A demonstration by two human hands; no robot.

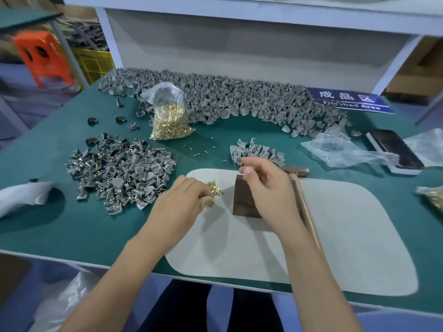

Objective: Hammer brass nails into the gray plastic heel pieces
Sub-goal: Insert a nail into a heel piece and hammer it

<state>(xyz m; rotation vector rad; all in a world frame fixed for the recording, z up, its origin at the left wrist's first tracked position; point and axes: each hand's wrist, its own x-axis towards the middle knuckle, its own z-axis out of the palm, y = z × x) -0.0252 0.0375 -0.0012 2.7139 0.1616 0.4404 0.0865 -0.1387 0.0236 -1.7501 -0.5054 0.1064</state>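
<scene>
My left hand [184, 200] rests on a small heap of brass nails [215, 186] on the pale mat [335, 236], fingers pinched among them. My right hand [266, 188] hovers over the dark metal block [242, 200], fingertips pinched together; what it holds is hidden. A hammer [304, 200] with a wooden handle lies on the mat behind my right hand. A small pile of gray heel pieces [259, 152] sits just beyond the mat. A larger pile with nails in them [119, 173] lies to the left. A clear bag of brass nails [170, 116] stands upright further back.
A long bank of gray heel pieces [239, 99] fills the back of the green table [72, 224]. A blue "Finished Area" sign [347, 100], a phone [395, 149], crumpled plastic bags [345, 149] and another bag of nails [434, 200] lie to the right. White cloth [21, 195] lies at the left edge.
</scene>
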